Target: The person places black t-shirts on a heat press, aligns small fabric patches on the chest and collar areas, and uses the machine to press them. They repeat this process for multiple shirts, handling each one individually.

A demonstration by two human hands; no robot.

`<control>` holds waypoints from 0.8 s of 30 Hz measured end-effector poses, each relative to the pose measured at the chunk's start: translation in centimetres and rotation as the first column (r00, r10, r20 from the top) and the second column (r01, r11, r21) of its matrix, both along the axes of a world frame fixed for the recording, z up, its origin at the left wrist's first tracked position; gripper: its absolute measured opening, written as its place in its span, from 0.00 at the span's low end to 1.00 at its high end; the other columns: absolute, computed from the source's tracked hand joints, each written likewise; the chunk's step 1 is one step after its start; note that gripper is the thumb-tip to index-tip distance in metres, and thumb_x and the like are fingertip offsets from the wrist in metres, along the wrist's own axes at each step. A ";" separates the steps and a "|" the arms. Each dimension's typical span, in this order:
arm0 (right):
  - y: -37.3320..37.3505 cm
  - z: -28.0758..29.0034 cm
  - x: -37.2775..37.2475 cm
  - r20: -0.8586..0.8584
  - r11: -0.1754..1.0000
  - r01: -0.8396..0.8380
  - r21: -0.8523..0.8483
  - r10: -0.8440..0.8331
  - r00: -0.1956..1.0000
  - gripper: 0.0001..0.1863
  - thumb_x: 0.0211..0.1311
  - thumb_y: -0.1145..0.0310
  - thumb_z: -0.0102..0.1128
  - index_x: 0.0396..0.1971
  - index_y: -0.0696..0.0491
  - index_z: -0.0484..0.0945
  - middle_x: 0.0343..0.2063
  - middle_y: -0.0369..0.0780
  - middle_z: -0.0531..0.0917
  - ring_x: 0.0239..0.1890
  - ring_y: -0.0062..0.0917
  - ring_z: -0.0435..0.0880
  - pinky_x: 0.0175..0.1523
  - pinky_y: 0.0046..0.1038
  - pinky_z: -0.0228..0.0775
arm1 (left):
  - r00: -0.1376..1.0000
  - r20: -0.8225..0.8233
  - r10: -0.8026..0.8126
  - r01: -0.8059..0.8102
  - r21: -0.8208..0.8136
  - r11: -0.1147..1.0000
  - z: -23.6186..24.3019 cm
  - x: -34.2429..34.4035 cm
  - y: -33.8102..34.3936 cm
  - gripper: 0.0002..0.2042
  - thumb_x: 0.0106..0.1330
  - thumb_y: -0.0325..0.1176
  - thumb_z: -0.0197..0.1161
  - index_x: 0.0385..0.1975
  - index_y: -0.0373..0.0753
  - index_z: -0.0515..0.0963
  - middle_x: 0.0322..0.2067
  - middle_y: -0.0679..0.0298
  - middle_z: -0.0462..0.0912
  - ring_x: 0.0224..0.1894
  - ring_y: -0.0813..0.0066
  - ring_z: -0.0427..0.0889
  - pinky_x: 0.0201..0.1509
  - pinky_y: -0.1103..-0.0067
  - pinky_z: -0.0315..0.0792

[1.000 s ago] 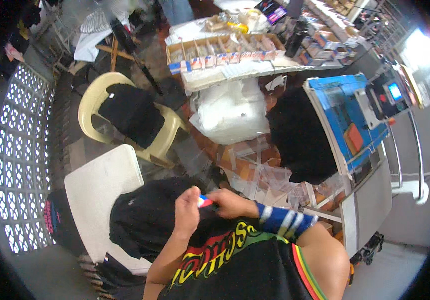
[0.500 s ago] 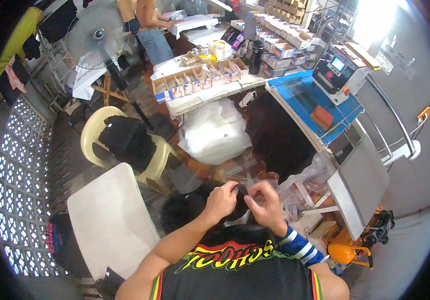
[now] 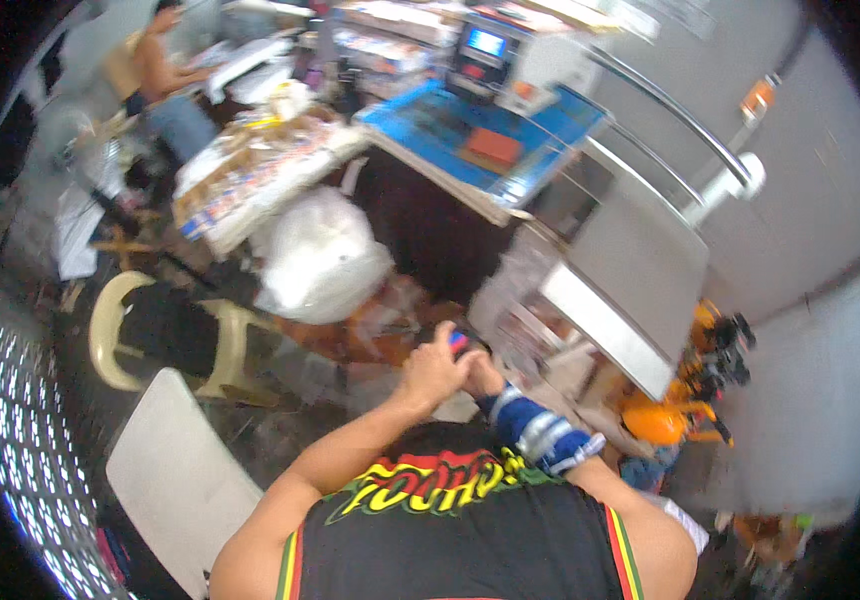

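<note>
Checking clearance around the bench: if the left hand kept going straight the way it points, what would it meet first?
Probably the small red and blue object at the left hand's fingertips, then the heap of clear packets under the blue-topped machine. Motion blur leaves depth uncertain.

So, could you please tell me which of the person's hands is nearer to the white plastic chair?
Left. The left hand is on the side of the white plastic chair; the right hand lies just beyond it, farther away.

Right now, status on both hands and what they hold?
Left hand and right hand together at chest height, closed on a small red and blue object. Object blurred, kind unclear. Nothing between the hands and it.
</note>
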State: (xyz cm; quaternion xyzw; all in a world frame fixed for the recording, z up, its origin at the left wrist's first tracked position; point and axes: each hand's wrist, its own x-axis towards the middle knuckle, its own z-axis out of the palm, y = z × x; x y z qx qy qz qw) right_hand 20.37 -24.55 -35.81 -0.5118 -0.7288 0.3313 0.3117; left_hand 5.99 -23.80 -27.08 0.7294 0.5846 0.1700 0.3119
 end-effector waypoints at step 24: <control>6.2 20.2 18.2 -0.635 0.948 0.305 -0.092 -0.291 0.715 0.25 0.65 0.60 0.65 0.60 0.54 0.79 0.58 0.46 0.82 0.57 0.35 0.81 0.69 0.35 0.69 | 0.468 0.553 -0.690 0.112 0.737 0.667 12.9 11.6 17.0 0.20 0.71 0.42 0.68 0.54 0.32 0.77 0.51 0.56 0.78 0.51 0.66 0.83 0.57 0.73 0.76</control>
